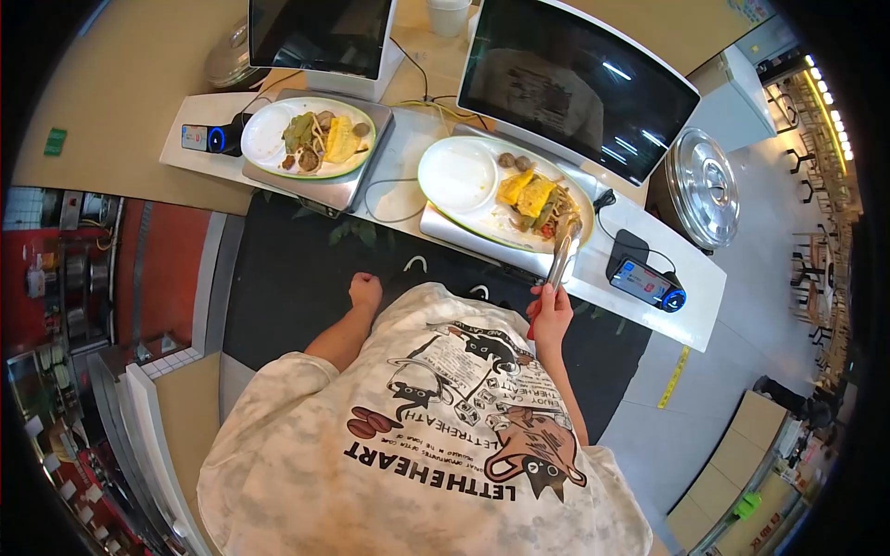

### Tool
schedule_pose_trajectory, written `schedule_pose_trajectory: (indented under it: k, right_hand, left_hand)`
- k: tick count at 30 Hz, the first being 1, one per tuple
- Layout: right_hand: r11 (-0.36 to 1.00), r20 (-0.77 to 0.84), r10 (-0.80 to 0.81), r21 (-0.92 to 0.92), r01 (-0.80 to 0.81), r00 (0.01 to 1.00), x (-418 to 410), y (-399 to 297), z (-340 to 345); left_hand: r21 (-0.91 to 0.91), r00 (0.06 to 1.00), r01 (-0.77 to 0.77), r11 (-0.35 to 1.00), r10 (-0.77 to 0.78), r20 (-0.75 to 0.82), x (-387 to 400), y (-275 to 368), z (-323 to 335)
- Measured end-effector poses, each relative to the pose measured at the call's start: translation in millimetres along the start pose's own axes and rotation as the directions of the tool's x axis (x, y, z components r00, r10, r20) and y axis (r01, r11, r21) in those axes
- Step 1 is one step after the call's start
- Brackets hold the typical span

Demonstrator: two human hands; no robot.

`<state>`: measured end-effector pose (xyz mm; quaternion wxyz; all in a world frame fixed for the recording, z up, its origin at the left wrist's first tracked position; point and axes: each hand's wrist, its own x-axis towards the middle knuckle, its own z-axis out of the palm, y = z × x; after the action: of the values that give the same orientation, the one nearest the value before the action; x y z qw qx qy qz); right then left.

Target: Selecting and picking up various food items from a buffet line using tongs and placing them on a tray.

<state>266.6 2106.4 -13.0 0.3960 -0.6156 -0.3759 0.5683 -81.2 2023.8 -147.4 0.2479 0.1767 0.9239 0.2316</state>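
My right hand (pixel 551 314) grips metal food tongs (pixel 562 260), whose tips touch the food at the near right edge of an oval plate (pixel 457 174). Omelette-like yellow pieces (pixel 534 197), two meatballs (pixel 514 161) and noodles with vegetables lie on that plate. It rests on a flat metal scale (pixel 480 241). On the left, a second oval plate (pixel 268 135) with similar food sits on another metal scale (pixel 368 142). My left hand (pixel 365 288) is curled, low in front of my body, away from both plates; nothing shows in it.
Two dark screens (pixel 577 87) (pixel 320 35) stand behind the plates. Small devices with lit displays (pixel 643 281) (pixel 208 138) sit at both ends of the white counter (pixel 685 306). A lidded metal pot (pixel 706 187) is at the right. Cables run across the counter.
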Motion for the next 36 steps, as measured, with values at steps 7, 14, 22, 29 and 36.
schedule_pose_trajectory:
  k: [7, 14, 22, 29, 36]
  right_hand:
    - [0.989, -0.097, -0.054, 0.135, 0.067, 0.994, -15, -6, 87]
    - [0.991, -0.266, -0.04, 0.115, 0.073, 0.963, -31, -13, 134]
    - [0.985, -0.357, 0.014, 0.168, 0.049, 0.934, -37, -11, 144]
    - [0.979, -0.39, -0.013, 0.181, 0.09, 0.921, -30, -13, 151]
    - [0.981, -0.42, -0.053, 0.149, 0.126, 0.906, -23, -20, 138]
  left_hand:
    - [-0.002, 0.988, -0.065, 0.998, 0.064, 0.139, 59, -8, -24]
    - [0.151, 0.939, -0.134, 0.979, 0.077, 0.335, 134, -66, -21]
    - [0.062, 0.893, 0.023, 0.998, -0.048, 0.448, 161, -28, -43]
    - [-0.028, 0.799, 0.092, 0.995, -0.057, 0.599, 159, -22, -28]
    - [0.034, 0.782, 0.107, 0.994, -0.105, 0.615, 157, -32, -14]
